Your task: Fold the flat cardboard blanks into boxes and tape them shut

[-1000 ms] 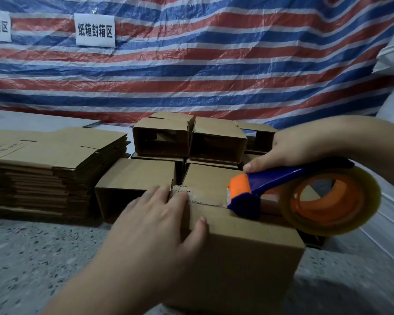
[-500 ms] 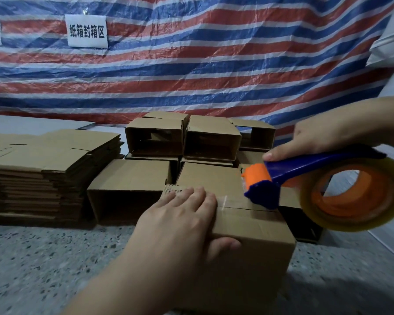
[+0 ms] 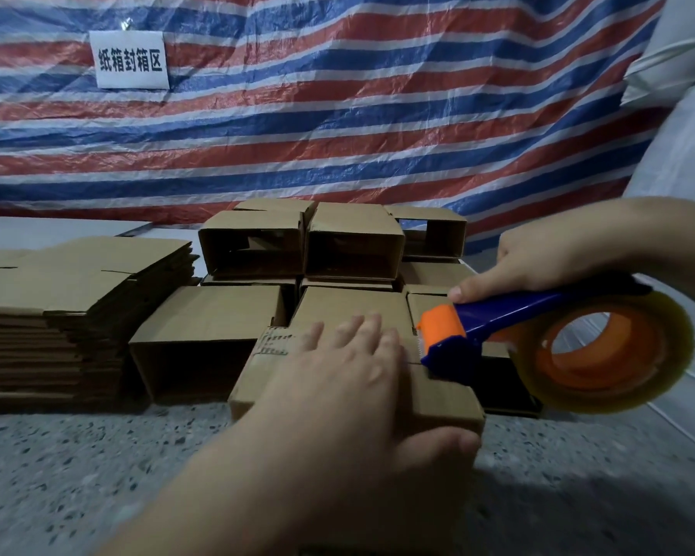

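white sign (image 3: pixel 129 60) on tarp (image 3: pixel 378 114), "纸箱封箱区"

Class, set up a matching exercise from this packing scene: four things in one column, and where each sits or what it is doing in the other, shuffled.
Things:
1. tape dispenser
2. stack of flat cardboard blanks
3. left hand
4. white sign

Places or states:
A. hangs on the striped tarp
B. presses on the nearest box's top
C. gripped by the right hand
D. piled on the left

Pairs: 1-C, 2-D, 3-B, 4-A
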Action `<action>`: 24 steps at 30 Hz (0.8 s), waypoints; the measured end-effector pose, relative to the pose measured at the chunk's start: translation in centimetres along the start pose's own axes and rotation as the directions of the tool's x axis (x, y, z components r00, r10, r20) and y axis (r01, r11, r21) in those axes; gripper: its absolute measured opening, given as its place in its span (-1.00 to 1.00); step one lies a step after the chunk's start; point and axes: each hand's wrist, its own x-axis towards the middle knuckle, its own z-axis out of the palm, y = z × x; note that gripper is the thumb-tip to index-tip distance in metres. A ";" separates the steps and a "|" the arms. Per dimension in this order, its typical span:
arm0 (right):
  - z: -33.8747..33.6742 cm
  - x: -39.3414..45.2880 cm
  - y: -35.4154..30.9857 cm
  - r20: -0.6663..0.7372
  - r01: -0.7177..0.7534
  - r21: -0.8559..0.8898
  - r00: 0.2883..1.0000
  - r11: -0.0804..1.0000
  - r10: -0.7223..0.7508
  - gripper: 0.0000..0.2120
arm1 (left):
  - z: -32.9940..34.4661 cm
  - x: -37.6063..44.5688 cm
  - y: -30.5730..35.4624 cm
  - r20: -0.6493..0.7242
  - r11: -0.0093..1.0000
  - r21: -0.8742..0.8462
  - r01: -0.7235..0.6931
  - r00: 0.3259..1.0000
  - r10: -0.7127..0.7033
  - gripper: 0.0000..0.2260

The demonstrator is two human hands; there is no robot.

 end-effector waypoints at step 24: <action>8.5 2.4 5.2 -0.049 -0.031 -0.432 0.999 0.901 0.011 -0.36 | 1.5 0.5 1.8 -0.083 0.998 0.027 -0.053 0.995 0.055 -0.30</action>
